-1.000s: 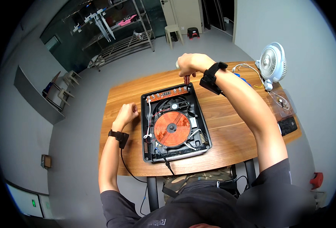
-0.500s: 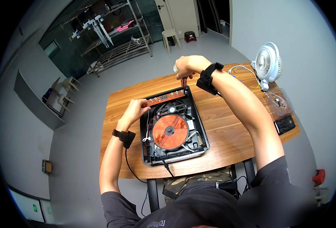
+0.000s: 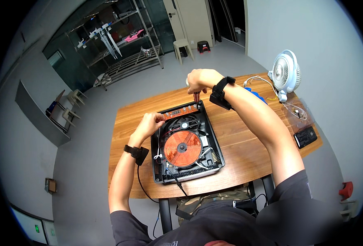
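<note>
An opened induction cooker [image 3: 216,158] lies on the wooden table, its black casing exposing a round copper coil [image 3: 183,148] and a small black cooling fan [image 3: 184,124]. Along its far edge runs an orange control board [image 3: 180,112]. At the board's left end, my left hand [image 3: 152,124] is closed, fingertips pinched against it. My right hand [image 3: 200,80] is wrapped round a screwdriver [image 3: 196,96] with a dark red handle, held upright over the board's right end. Its tip is too small to make out.
Further right on the table are a white desk fan [image 3: 286,74], a blue object [image 3: 255,94] partly behind my right forearm, a clear plastic tray [image 3: 308,117] with cables, and a black device [image 3: 305,137]. A black cord [image 3: 179,184] hangs over the near edge.
The whole view has tilted slightly, so the table and cooker sit a little lower in the picture. Both hands keep their places at the control board, and the screwdriver stays upright.
</note>
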